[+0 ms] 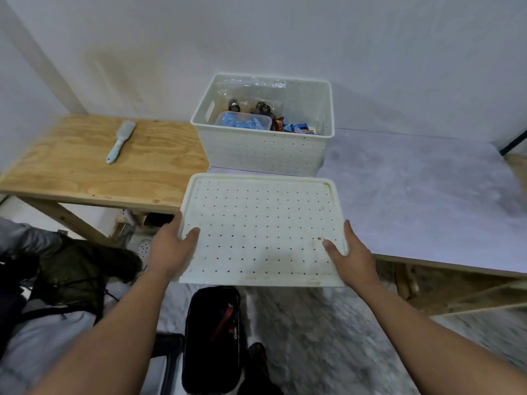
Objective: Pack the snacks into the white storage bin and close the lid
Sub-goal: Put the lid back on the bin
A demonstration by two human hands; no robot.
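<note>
The white storage bin (262, 149) stands open on the grey tabletop against the wall. Inside it lie a clear box of blue packets (242, 122), two dark bottles (262, 108) in clear wrap and several colourful snack packs (295, 128). In front of the bin I hold the white perforated lid (262, 223) flat in the air, nearer to me than the bin and partly past the table's front edge. My left hand (171, 246) grips its left edge, thumb on top. My right hand (352, 249) grips its right edge the same way.
A light blue brush (121, 141) lies on the plywood bench (85, 172) to the left. The grey tabletop (413, 195) stretches right of the bin. Below me sit a black pouch (214, 337) and dark bags (77, 275) on the floor.
</note>
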